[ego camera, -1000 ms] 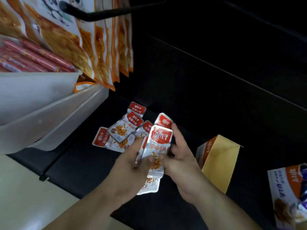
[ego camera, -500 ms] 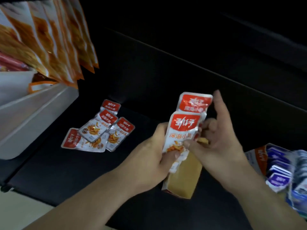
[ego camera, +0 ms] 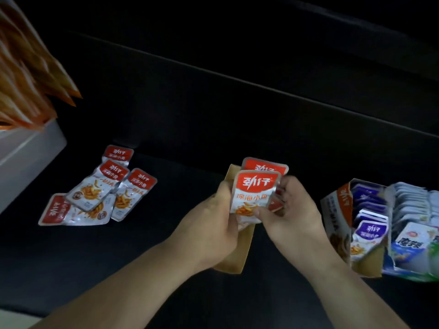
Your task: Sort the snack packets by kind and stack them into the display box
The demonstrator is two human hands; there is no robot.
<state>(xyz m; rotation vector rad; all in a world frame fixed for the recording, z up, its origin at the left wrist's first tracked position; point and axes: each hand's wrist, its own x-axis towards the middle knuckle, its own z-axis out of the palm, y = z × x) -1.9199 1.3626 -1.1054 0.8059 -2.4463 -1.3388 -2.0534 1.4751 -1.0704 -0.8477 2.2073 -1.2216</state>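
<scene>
my left hand (ego camera: pixel 213 219) and right hand (ego camera: pixel 292 217) grip the red packets (ego camera: pixel 255 193) over the display box (ego camera: pixel 237 257); slick foil could fan out, missing it.

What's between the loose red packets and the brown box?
Only bare black shelf separates the loose red packets from the brown box, in the head view.

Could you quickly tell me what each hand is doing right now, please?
Left hand: grips the stack of red packets.
Right hand: pinches the same stack, thumb on its front.
</scene>
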